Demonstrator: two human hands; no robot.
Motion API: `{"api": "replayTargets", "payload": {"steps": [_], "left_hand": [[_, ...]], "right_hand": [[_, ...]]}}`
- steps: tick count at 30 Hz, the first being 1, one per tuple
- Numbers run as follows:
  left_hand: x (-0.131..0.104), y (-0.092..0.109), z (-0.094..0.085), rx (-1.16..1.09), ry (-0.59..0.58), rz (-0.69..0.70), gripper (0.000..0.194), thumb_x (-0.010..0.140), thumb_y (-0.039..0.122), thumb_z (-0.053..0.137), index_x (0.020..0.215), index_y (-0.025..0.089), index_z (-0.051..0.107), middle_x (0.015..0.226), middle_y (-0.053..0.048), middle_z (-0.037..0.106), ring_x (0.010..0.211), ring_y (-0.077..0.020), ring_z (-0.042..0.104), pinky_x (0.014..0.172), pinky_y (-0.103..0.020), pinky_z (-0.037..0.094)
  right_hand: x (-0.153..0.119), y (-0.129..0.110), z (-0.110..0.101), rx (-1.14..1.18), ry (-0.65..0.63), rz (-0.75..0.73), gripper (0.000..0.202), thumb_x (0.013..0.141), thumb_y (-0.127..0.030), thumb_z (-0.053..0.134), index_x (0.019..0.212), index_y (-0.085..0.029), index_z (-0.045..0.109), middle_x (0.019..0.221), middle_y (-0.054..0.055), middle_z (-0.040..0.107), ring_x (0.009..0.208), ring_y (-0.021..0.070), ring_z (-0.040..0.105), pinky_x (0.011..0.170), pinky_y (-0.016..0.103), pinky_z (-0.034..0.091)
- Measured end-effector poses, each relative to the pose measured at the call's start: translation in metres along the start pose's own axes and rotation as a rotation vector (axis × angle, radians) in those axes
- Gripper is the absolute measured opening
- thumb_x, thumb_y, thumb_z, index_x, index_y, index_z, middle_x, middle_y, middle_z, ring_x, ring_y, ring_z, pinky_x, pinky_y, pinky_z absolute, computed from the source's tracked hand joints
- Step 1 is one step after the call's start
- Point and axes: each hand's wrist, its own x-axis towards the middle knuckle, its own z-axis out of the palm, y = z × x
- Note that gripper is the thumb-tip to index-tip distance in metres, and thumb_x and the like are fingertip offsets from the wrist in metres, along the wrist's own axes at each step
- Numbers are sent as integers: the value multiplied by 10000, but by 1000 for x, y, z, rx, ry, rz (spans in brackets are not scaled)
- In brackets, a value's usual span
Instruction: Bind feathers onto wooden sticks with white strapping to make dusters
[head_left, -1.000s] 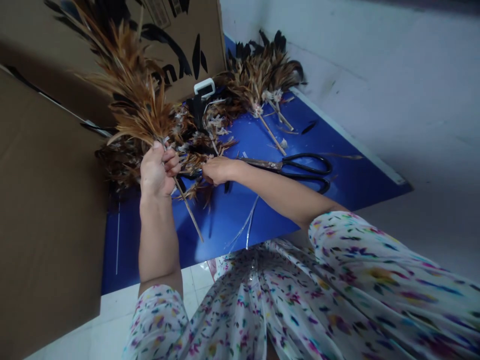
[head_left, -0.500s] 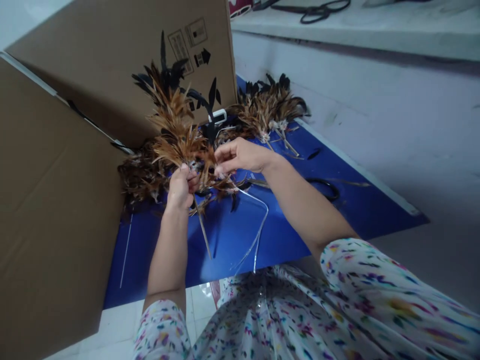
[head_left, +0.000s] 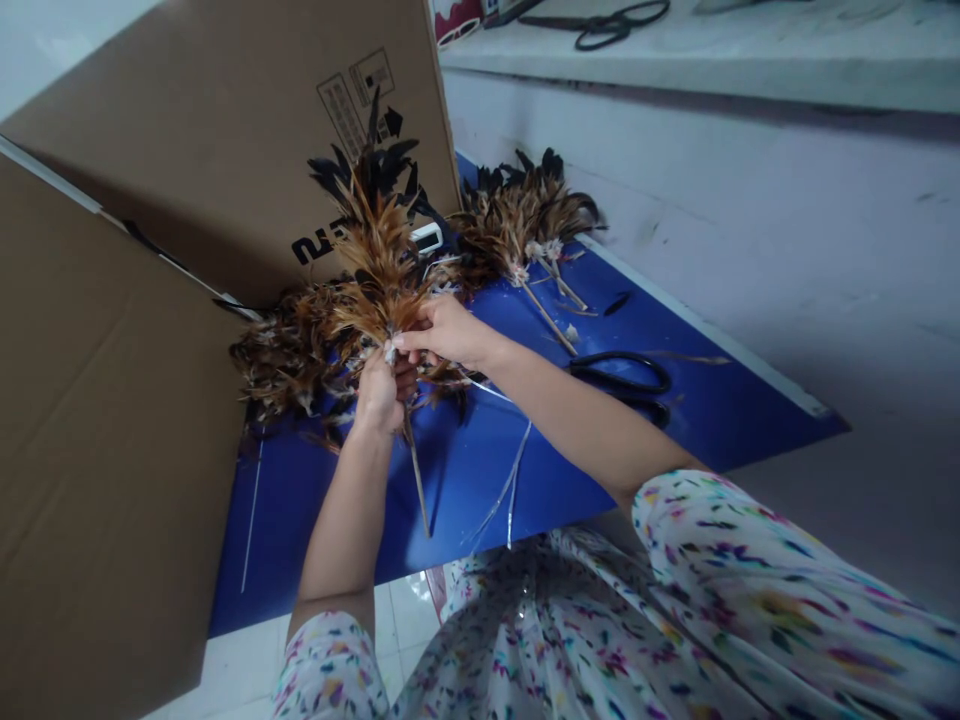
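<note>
One duster [head_left: 379, 245] stands between our two hands, feathers up, above the desk [head_left: 465, 500]: our left hand [head_left: 384, 392] grips it below the feathers; our right hand [head_left: 450, 335], fingers narrowed, touches their pale base, though we cannot tell whether it pinches anything. Half a second earlier, we see the right hand apart and the duster leaning further left. The box [head_left: 247, 120] bounds our left and back, the wall [head_left: 697, 190] our right. Bare desk opens toward the front edge, crossed by string [head_left: 517, 465]; scissors [head_left: 619, 373] lie rightward.
</note>
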Motion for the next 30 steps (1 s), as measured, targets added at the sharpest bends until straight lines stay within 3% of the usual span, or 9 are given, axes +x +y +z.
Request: {"api": "replayTargets", "payload": {"steps": [10,19,24,30], "left_hand": [[-3,0,4,9,-49,-73,228,798,315,563,672,136,499,524,59,350,369,-12,173,370,-155,70],[-3,-6,8,30,-49,-98,283,821,341,531,641,123,531,525,66,295,360,-8,166,357,-155,75],[-5,-7,9,6,-34,-71,346,855,428,540,675,133,523,524,63,326,361,-9,172,351,-148,77],[-10,-8,11,14,-7,-15,394,793,521,636,742,157,497,533,65,381,375,-15,216,366,-148,85]], "right_hand": [[-3,-6,-19,-245,-194,-28,112,788,-84,572,687,-133,570,547,-23,575,464,73,521,374,166,376],[-3,-5,-16,-639,-23,-137,78,740,-174,619,689,-115,623,534,-12,597,544,99,568,544,209,396],[-4,-5,-15,-584,2,-101,92,729,-189,613,748,-115,666,551,-3,621,523,106,577,548,215,416],[-2,-3,-15,-555,46,-98,129,694,-188,627,780,-113,687,493,-35,578,507,105,581,576,210,433]]}}
